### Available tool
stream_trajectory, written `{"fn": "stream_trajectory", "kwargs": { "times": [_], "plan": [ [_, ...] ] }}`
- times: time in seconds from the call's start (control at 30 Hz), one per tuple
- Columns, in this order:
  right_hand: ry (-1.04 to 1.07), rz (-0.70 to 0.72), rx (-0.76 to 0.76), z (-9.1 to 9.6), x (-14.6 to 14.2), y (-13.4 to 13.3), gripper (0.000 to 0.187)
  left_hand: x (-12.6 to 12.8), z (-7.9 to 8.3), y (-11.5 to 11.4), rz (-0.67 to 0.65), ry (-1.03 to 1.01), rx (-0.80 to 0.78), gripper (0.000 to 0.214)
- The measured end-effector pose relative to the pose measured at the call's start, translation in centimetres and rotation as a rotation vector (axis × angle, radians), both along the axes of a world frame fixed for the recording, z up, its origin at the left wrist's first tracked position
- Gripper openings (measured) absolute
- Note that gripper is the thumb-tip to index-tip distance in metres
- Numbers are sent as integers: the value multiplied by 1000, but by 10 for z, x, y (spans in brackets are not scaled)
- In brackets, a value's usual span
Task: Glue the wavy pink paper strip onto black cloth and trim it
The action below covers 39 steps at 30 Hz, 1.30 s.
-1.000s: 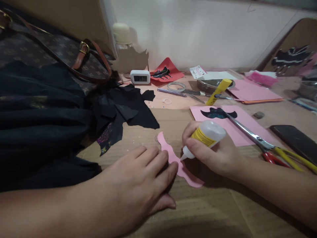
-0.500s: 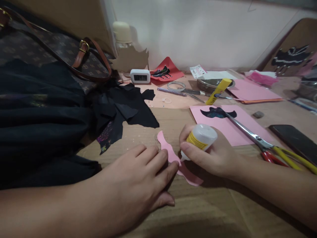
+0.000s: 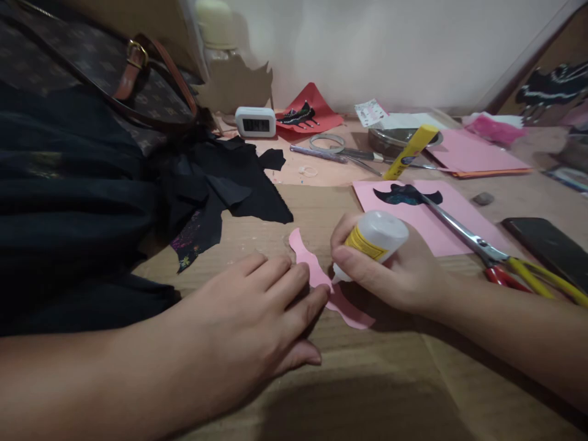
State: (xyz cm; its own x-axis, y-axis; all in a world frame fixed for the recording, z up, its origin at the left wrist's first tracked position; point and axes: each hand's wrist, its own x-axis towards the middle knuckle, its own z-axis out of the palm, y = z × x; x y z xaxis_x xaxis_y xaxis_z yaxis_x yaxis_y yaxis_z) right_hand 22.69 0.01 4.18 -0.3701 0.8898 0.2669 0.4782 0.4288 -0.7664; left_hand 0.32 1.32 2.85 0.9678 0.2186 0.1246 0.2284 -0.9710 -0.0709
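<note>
- Our left hand, fingers extended, pins the thin, wavy-edged pink paper strip against ribbed brown cardboard; slipping fingertips could shift or crease it.
- Our right hand wraps a translucent white plastic bottle with yellow label, nozzle at the strip; oversqueezing might flood it.
- We see crumpled, soft black fabric nearby.

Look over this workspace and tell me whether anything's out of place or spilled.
I see no clear spill. One mildly odd spot: the scissors lie with their tips over the black cutout on the pink sheet, seemingly a careless resting place.
</note>
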Motion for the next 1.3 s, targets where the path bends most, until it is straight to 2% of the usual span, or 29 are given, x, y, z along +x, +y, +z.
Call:
{"fn": "stream_trajectory", "kwargs": {
  "times": [0.27, 1.1, 1.2, 1.3],
  "plan": [
    [9, -1, 18, 0, 0, 1, 26, 2, 3, 1, 5, -9, 7, 56],
    [105, -52, -82, -2, -5, 4, 23, 0, 4, -1, 14, -6, 28, 53],
    [163, -92, -73, -4, -3, 3, 17, 1, 3, -1, 15, -16, 30, 53],
    [284, -188, -53, -6, 0, 2, 22, 1, 4, -2, 16, -11, 34, 53]
  ]
}}
